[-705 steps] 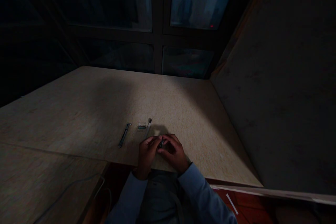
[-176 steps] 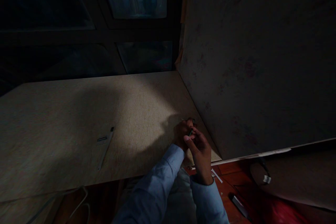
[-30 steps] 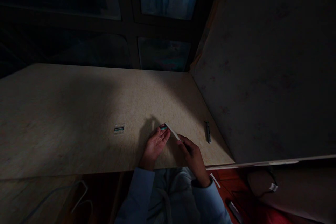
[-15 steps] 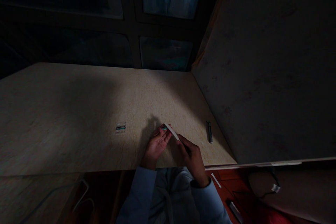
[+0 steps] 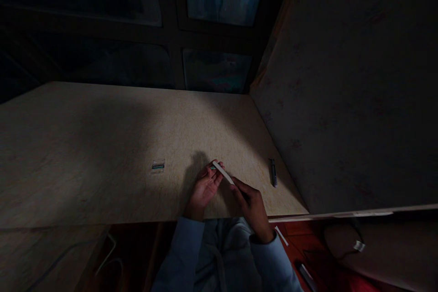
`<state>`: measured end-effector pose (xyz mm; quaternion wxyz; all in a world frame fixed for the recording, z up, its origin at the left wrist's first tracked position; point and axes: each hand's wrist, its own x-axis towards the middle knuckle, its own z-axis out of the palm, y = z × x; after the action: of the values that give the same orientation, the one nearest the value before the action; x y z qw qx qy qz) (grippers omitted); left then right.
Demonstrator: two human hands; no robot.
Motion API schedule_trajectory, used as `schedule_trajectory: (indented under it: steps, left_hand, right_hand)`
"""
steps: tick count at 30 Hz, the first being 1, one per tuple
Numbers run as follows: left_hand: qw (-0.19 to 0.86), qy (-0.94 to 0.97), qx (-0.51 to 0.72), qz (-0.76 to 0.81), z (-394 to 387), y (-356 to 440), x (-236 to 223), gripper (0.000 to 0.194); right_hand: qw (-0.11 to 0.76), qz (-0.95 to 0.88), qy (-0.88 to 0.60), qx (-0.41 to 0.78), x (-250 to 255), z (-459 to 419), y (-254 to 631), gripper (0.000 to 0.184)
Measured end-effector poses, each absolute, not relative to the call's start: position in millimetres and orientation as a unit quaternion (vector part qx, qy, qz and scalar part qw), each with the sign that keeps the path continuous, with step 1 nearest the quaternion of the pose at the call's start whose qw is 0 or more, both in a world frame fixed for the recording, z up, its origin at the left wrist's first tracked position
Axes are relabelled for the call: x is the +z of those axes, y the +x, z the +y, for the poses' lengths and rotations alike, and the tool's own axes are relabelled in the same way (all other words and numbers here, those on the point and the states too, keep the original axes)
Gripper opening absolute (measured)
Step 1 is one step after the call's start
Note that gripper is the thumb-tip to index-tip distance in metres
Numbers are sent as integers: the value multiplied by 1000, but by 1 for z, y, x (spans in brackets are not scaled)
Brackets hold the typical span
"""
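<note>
Both my hands meet above the front of the table. My left hand [image 5: 204, 189], palm up, has its fingers closed around a small razor cartridge [image 5: 212, 167] with a teal strip, partly hidden by the fingers. In my right hand [image 5: 251, 203] is a slim white stick-shaped tool [image 5: 223, 172], gripped at its near end. Its far tip lies over the cartridge; whether they touch I cannot tell. Left of my hands, a similar dark and teal cartridge in a clear case [image 5: 158, 167] rests on the table. To the right lies a dark slim handle [image 5: 273, 173].
The pale table [image 5: 102, 146] runs back to a dark framed window [image 5: 219, 68]. A patterned wall or panel [image 5: 342, 100] bounds the right side. Below the table edge are a white cable [image 5: 106, 253], a white strip [image 5: 281, 235] and a dark object [image 5: 307, 276] on the reddish floor.
The tool's far tip has shifted very slightly left and down over the cartridge. Both hands keep nearly the same position and hold, and the other things lie as before.
</note>
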<state>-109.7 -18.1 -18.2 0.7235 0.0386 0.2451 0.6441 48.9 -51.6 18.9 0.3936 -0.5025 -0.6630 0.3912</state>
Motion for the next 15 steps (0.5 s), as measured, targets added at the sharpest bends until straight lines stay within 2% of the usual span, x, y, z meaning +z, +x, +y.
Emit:
schedule_trajectory:
  steps: [5,15]
  left_hand:
    - [714,35,653,250,-17,-109,-17,13]
    - [730,36,633,255,-18,-110,-20,19]
  right_hand:
    - [404,-649,-532,364,14,-51,54,39]
    - [380,-672,-479,419,26,-54,48,36]
